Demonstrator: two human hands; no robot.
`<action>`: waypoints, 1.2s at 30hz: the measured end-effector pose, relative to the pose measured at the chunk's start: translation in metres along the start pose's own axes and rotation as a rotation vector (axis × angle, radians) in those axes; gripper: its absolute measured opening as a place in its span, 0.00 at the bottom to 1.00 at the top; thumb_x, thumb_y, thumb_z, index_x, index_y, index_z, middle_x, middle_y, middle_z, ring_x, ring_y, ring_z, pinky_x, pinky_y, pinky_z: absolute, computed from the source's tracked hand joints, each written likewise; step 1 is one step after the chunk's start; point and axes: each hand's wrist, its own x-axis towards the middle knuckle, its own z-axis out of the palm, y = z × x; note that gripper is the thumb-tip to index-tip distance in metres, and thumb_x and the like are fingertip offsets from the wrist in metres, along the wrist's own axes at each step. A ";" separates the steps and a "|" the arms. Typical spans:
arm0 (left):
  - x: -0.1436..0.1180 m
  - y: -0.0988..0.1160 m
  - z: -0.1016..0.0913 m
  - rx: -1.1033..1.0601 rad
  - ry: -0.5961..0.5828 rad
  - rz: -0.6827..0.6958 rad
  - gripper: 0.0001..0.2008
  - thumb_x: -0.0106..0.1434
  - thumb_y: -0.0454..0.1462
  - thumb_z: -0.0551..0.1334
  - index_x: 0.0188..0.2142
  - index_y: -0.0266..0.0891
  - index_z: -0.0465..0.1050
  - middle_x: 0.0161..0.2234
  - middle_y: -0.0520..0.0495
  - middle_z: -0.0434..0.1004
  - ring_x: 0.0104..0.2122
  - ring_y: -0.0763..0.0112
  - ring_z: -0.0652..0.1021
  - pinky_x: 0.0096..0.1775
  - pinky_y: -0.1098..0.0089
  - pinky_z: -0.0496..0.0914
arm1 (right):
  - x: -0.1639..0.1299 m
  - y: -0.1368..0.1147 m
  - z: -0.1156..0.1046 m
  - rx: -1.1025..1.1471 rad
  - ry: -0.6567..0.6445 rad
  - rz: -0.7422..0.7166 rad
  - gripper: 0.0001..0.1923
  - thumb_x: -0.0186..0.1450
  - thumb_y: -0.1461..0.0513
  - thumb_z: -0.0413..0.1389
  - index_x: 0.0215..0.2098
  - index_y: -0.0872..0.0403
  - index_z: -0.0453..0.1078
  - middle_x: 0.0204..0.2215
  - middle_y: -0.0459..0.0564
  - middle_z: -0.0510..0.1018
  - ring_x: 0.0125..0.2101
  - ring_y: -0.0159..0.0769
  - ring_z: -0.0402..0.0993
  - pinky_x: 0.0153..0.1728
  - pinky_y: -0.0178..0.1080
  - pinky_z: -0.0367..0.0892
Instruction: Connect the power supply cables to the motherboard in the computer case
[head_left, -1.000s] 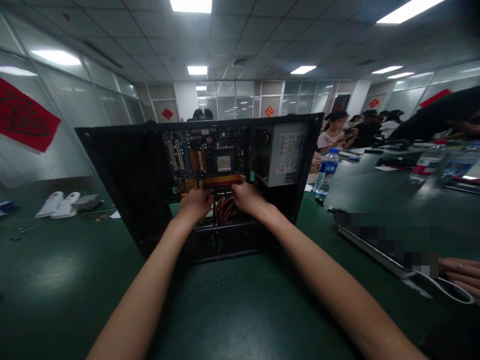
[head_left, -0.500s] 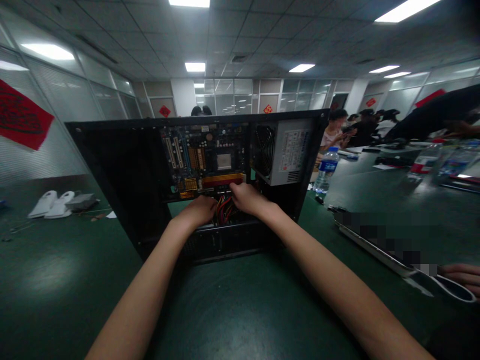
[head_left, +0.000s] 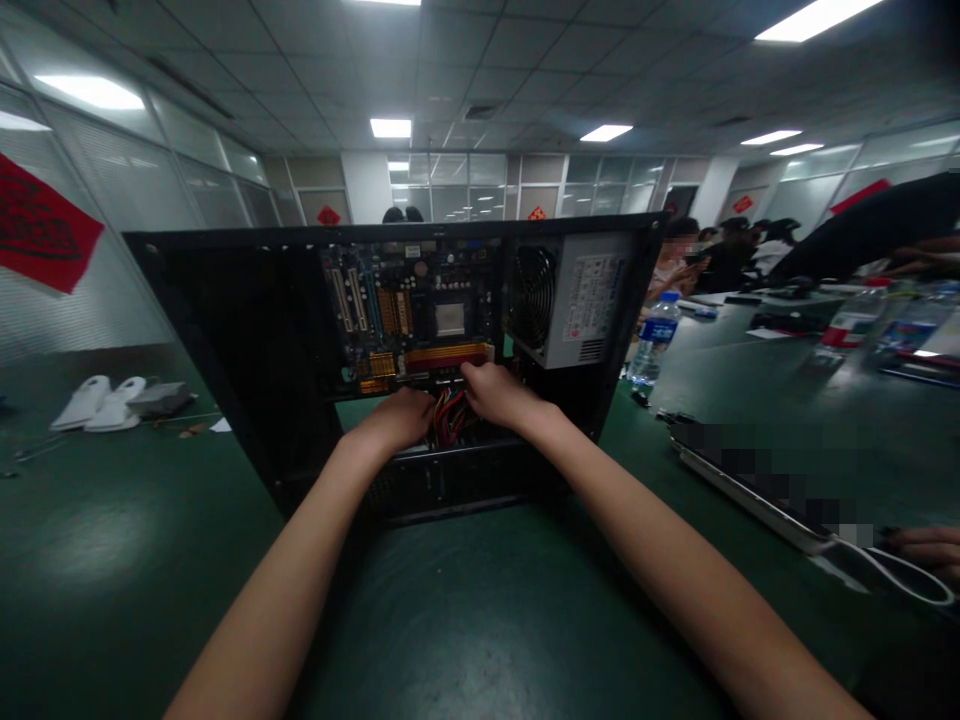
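Observation:
A black computer case (head_left: 390,232) stands on the green table with its open side towards me. Inside it are a motherboard (head_left: 420,300), with a bare silver square at its upper middle, and a silver power supply (head_left: 592,310) with a fan at upper right. My left hand (head_left: 405,415) is closed at the left side of a bundle of red, yellow and black cables (head_left: 450,418), below the board. On the bundle's right, my right hand (head_left: 499,393) is closed by the board's lower edge. My fingertips are turned away, so whatever they pinch is hidden.
Right of the case stands a water bottle (head_left: 655,340). A dark flat panel (head_left: 750,490) lies nearer, beside another person's hand (head_left: 926,550). White slipper-like objects (head_left: 112,402) and a grey block (head_left: 160,398) lie left. More bottles (head_left: 855,320) and several people are farther right.
My view has shifted slightly, and the case looks a little larger and higher at its top edge. Both hands stay closed in nearly the same places by the cables.

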 end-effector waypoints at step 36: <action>0.000 -0.001 0.002 0.043 0.014 0.036 0.19 0.72 0.37 0.49 0.41 0.37 0.79 0.43 0.36 0.82 0.42 0.59 0.81 0.44 0.66 0.70 | -0.002 -0.001 -0.003 -0.002 -0.024 -0.011 0.14 0.69 0.68 0.48 0.51 0.60 0.67 0.43 0.64 0.80 0.44 0.49 0.80 0.38 0.39 0.69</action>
